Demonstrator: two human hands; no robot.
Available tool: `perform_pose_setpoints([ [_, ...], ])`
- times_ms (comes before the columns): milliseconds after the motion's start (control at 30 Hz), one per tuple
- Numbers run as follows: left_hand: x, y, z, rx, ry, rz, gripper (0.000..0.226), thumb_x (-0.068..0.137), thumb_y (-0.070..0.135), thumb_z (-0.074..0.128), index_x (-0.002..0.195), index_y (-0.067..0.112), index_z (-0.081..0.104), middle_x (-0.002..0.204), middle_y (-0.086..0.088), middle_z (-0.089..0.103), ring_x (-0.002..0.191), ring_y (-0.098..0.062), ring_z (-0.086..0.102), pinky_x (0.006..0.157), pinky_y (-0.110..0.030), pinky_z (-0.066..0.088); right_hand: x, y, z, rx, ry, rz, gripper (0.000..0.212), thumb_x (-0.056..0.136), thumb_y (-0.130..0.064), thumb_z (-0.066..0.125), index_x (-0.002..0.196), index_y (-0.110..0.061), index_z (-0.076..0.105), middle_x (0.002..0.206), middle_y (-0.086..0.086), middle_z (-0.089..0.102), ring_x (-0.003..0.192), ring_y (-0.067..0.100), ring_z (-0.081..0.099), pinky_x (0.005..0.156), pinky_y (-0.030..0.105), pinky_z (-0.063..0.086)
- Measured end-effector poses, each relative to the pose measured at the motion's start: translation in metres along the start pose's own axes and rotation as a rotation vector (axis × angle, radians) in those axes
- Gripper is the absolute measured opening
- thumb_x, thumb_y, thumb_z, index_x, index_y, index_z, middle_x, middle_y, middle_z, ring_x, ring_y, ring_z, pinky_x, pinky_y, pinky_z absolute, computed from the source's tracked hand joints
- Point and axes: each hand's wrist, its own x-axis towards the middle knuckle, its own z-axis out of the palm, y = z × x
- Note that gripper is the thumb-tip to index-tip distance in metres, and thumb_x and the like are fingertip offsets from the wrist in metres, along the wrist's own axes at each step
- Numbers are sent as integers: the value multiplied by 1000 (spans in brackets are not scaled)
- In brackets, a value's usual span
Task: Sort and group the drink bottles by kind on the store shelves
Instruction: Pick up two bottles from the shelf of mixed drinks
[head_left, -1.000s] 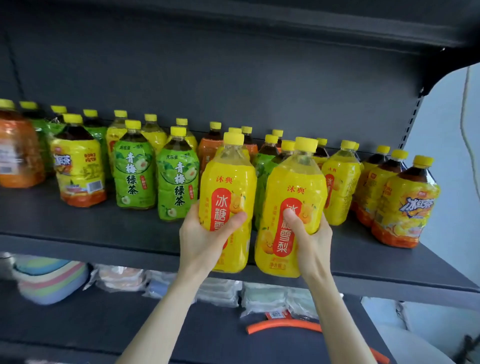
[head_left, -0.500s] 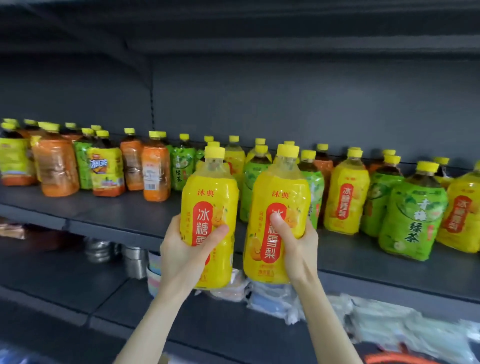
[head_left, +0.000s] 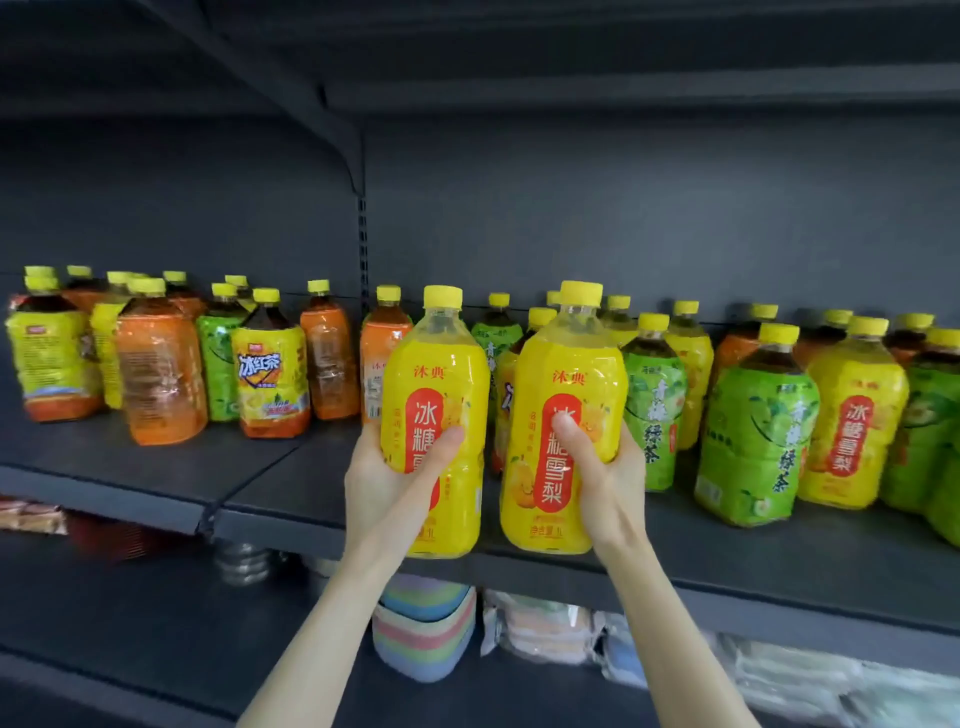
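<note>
Head view: two yellow bottles are held upright, side by side, in front of the shelf (head_left: 130, 467) edge, with a narrow gap between them. Both are off the shelf, their bases lower in the picture than its front lip.

The left bottle (head_left: 436, 364) is gripped by the left hand (head_left: 384, 488) around the lower half. The left thumb (head_left: 441, 444) is laid across the red label; the remaining fingers are wrapped behind the bottle and are hidden.

The right bottle (head_left: 569, 358) is gripped by the right hand (head_left: 610, 483) in the same manner. The right thumb (head_left: 569, 434) is pressed on the label, and the other fingers are curled round the far side, where only their knuckles are seen.

On the shelf behind, mixed bottles with yellow caps are stood upright:
- orange bottles (head_left: 156, 374) and an iced-tea bottle (head_left: 270, 379) to the left;
- green bottles (head_left: 753, 436) to the right;
- a yellow bottle (head_left: 852, 415) of the held kind, placed between green ones.

On the lower shelf (head_left: 130, 634), a striped item (head_left: 423, 629), wrapped packets (head_left: 545, 629) and a metal stack (head_left: 244, 561) are partly seen.
</note>
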Motion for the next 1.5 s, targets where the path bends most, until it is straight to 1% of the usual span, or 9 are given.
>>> perform_pose_setpoints([
  [300, 60, -44, -4, -15, -89, 4, 48, 62, 71, 64, 99, 43, 51, 103, 13, 65, 93, -4, 62, 79, -28, 52, 29, 40, 38, -58, 53, 11, 69, 54, -65, 72, 111, -29, 62, 97, -7, 75, 88, 8, 72, 64, 20, 57],
  [500, 86, -63, -15, -81, -136, 11, 75, 63, 69, 62, 125, 28, 51, 105, 16, 65, 93, 2, 63, 81, -27, 53, 29, 56, 60, -100, 105, 3, 81, 56, -64, 71, 123, -22, 59, 104, -3, 73, 93, 11, 71, 70, 25, 59],
  [633, 97, -68, -26, -66, -197, 33, 76, 67, 69, 61, 129, 28, 47, 108, 19, 63, 94, 8, 60, 82, -23, 51, 27, 60, 79, -138, 153, -8, 82, 54, -66, 72, 125, -27, 57, 101, -9, 73, 92, 6, 71, 72, 23, 57],
  [833, 103, -81, -41, -57, -255, 60, 87, 65, 73, 62, 135, 27, 39, 123, 7, 56, 108, -4, 56, 83, -19, 47, 21, 68, 99, -165, 204, -31, 65, 56, -62, 74, 114, -45, 52, 104, -14, 72, 96, 6, 70, 75, 25, 58],
  [933, 113, -83, -47, -54, -268, 56, 85, 66, 67, 61, 136, 26, 35, 125, 5, 56, 107, -4, 56, 80, -17, 45, 21, 71, 108, -194, 229, -36, 82, 57, -62, 76, 126, -38, 41, 101, -21, 69, 93, 0, 69, 70, 20, 56],
  [1100, 129, -88, -57, -35, -256, 63, 86, 70, 60, 59, 142, 24, 28, 129, 2, 52, 111, -12, 54, 83, -21, 44, 30, 77, 128, -265, 169, 5, 61, 67, -55, 76, 115, -45, 39, 103, -19, 65, 88, -8, 67, 64, 14, 54],
  [1200, 137, -89, -58, -41, -245, 42, 86, 72, 55, 60, 143, 21, 24, 133, -2, 50, 114, -14, 53, 81, -16, 44, 37, 79, 136, -294, 135, 27, 72, 68, -55, 73, 126, -32, 38, 109, -13, 65, 91, -3, 68, 65, 14, 54],
  [1367, 147, -92, -60, 61, -233, -5, 90, 74, 58, 55, 146, 20, 16, 141, -6, 40, 128, -25, 39, 103, -49, 39, 44, 80, 142, -445, 149, 42, 93, 62, -67, 61, 138, -18, 40, 130, 5, 51, 115, 20, 56, 91, 37, 55],
  [1500, 145, -92, -60, 234, -167, 15, 94, 71, 66, 47, 146, 18, 18, 142, -10, 34, 130, -29, 31, 105, -52, 29, 44, 77, 147, -550, 162, 30, 96, 63, -72, 56, 140, -18, 38, 131, 5, 48, 118, 22, 54, 92, 38, 53],
])
